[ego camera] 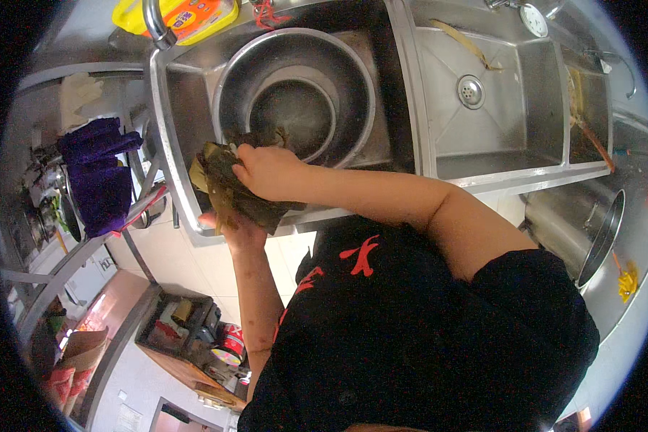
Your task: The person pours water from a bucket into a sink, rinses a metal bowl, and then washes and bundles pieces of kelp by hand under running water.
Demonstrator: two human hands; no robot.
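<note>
A dark olive, floppy bundle of broad leaves or kelp (224,175), which I cannot tell apart, hangs over the near left rim of the sink. My left hand (243,235) supports it from below, with the fingers partly hidden behind it. From above, my right hand (272,170) pinches its upper part, and a small pale bit shows at the fingertips. Just beyond the hands sits a large round stainless steel basin (359,97) inside the left sink compartment (186,102). Dark scraps at the basin's near edge touch or adjoin the bundle.
A faucet (159,27) overhangs the left compartment beside a yellow detergent jug (205,16). The middle compartment (486,129) holds a tan strip (461,40). A long-handled tool (594,140) leans in the right one. Purple cloths (100,178) hang on a rack at left. A steel pot (567,227) stands at right.
</note>
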